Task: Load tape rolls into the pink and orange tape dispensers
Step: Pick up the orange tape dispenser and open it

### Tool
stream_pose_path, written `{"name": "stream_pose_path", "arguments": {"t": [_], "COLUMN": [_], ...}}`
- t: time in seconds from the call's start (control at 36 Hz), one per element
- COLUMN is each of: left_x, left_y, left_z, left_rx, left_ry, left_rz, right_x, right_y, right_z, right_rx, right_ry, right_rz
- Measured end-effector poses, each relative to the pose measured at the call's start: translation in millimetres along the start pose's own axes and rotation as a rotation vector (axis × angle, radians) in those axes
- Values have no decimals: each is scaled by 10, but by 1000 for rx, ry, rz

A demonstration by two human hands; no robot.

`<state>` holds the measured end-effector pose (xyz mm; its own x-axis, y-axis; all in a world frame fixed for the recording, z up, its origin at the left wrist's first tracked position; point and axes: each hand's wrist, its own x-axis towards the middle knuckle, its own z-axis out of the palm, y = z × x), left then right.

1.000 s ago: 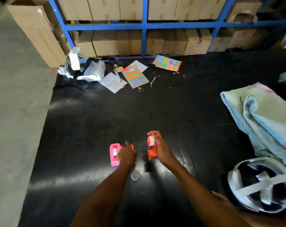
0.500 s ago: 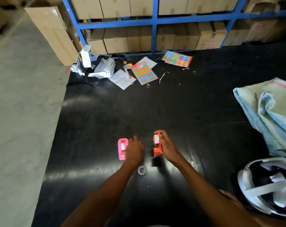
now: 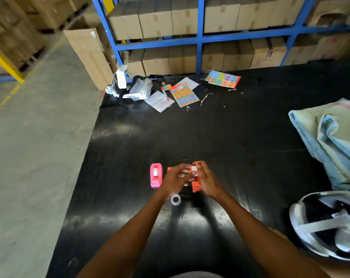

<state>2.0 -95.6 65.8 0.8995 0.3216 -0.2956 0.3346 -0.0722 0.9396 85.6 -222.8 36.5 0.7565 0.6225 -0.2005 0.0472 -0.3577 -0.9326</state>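
Note:
A pink tape dispenser (image 3: 156, 175) stands on the black mat (image 3: 220, 137) with a whitish tape roll seated in it. To its right my right hand (image 3: 207, 180) grips an orange tape dispenser (image 3: 196, 182), whose top holds a white tape roll (image 3: 194, 169). My left hand (image 3: 175, 178) has come across to the orange dispenser and its fingers touch the roll area. A second bit of orange (image 3: 169, 169) peeks out behind my left hand. A clear tape roll (image 3: 175, 199) lies flat on the mat just below my left wrist.
A white helmet (image 3: 328, 223) lies at the right, a folded blue-green cloth (image 3: 334, 141) beyond it. Coloured sticker sheets (image 3: 187, 95) and a white headset (image 3: 134, 87) lie at the mat's far edge, before blue shelving with cardboard boxes (image 3: 198, 19). Concrete floor (image 3: 29, 157) lies left.
My left hand left the pink dispenser and moved right to the orange dispenser held by my right hand. The pink dispenser now stands uncovered. The camera tilted up and right.

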Motion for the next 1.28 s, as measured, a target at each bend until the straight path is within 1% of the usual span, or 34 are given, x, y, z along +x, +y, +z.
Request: {"name": "stream_pose_path", "arguments": {"t": [0.11, 0.22, 0.28, 0.39, 0.44, 0.53, 0.61, 0.69, 0.81, 0.94, 1.08, 1.17, 1.22, 1.28], "left_x": [-35, -27, -3, 67, 110, 170, 227, 279, 356, 401, 411, 385, 311, 210], "left_y": [-42, -56, -56, -110, -184, -357, -483, -586, -794, -976, -1034, -1085, -1104, -1135], "left_z": [3, -36, -68, -144, -156, -99, -4, 135, 350, 499, 580, 550, 480, 364], "left_rx": [12, 17, 31, 49, 126, 270, 485, 620, 872, 1011, 1011, 958, 914, 867], "left_ry": [4, 13, 39, 127, 144, 116, 69, -24, -141, -187, -138, -107, -61, 10], "left_rz": [10, 29, 33, -13, -33, -48, -29, -19, -40, -108, -141, -142, -133, -83], "right_x": [-15, 9, 28, 80, 105, 134, 174, 176, 199, 255, 324, 342, 343, 344], "right_y": [59, 60, 49, 35, 31, 91, 151, 162, 179, 208, 252, 232, 233, 239], "right_z": [-5, -36, -63, -128, -158, -182, -189, -216, -252, -280, -241, -203, -172, -136], "right_rx": [15, 22, 19, 55, 68, 99, 101, 98, 114, 185, 224, 221, 218, 232], "right_ry": [-18, 5, 19, 63, 78, 83, 93, 99, 91, 69, 8, -17, -14, -5], "right_rz": [-24, -33, -22, 14, 23, 62, 105, 127, 173, 220, 274, 288, 292, 307]}}
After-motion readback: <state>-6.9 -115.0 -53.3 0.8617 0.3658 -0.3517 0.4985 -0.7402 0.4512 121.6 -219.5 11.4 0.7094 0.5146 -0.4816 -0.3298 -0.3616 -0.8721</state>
